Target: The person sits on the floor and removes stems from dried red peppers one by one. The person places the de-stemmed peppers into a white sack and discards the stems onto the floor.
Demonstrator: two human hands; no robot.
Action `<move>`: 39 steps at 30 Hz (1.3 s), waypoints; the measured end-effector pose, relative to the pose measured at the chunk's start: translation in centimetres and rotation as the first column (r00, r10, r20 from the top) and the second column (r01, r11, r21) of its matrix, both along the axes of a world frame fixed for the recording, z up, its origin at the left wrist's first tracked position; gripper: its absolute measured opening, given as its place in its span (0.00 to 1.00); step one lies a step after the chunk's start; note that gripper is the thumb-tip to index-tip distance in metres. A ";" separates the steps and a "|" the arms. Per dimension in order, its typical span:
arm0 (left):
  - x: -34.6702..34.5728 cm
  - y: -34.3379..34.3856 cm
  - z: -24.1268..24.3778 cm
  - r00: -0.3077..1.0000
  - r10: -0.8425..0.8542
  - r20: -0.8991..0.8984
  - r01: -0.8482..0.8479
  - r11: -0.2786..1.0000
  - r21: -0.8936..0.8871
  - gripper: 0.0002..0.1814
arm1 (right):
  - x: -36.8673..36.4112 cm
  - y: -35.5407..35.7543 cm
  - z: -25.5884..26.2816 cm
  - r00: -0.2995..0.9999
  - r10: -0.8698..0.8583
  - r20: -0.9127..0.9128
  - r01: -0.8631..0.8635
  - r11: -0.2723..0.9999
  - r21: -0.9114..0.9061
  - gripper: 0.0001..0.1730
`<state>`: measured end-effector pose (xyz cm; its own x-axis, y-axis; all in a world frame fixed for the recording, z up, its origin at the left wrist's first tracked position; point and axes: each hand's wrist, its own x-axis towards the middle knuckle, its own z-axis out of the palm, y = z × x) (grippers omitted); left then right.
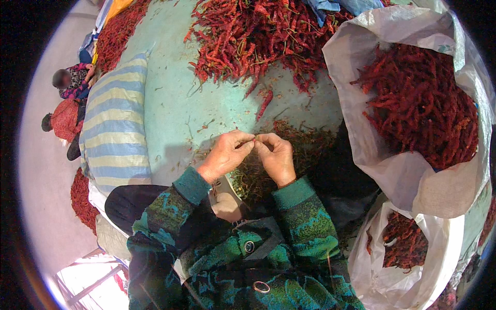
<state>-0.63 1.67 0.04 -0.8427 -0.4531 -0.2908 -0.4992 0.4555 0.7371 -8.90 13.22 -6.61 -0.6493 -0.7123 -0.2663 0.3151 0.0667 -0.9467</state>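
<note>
My left hand (228, 152) and my right hand (277, 157) meet in front of me, thumb and forefinger pinched on each side. A small reddish piece (254, 140) shows between the fingertips; the fingers cover most of it, so its shape cannot be made out. Beneath the hands lies a heap of dried chilli stems (306, 149), brown and greenish. Just beyond them a single dried red chilli (265, 104) rests on the pale green ground sheet (170, 104). Farther out spreads a big pile of dried red chillies (252, 38) with stems on.
At right stands an open white woven sack (345, 89) of red chillies (422, 104); a smaller white sack (364, 267) sits below it. A full blue-and-cream striped sack (116, 128) lies left. Two people (66, 118) sit beyond it, near another chilli pile (120, 37).
</note>
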 end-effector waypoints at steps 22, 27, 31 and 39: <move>-1.6 3.7 1.4 0.985 0.166 0.045 -0.172 0.961 0.217 0.06 | -0.6 -0.8 0.2 0.936 -0.350 -0.044 0.350 0.937 -0.007 0.09; -1.4 3.7 1.5 0.991 0.091 0.093 -0.113 0.958 0.262 0.04 | -0.7 -0.7 1.0 0.896 -0.340 -0.287 0.335 0.940 -0.067 0.06; -0.8 3.4 1.2 0.990 0.063 0.129 -0.099 0.950 0.296 0.03 | -0.8 -0.5 2.3 0.867 -0.301 -0.398 0.294 0.952 -0.081 0.05; -0.5 4.3 2.2 0.948 0.171 0.267 -0.297 0.773 0.561 0.03 | -0.1 -0.7 1.3 0.887 -0.258 -0.384 0.232 0.966 -0.113 0.07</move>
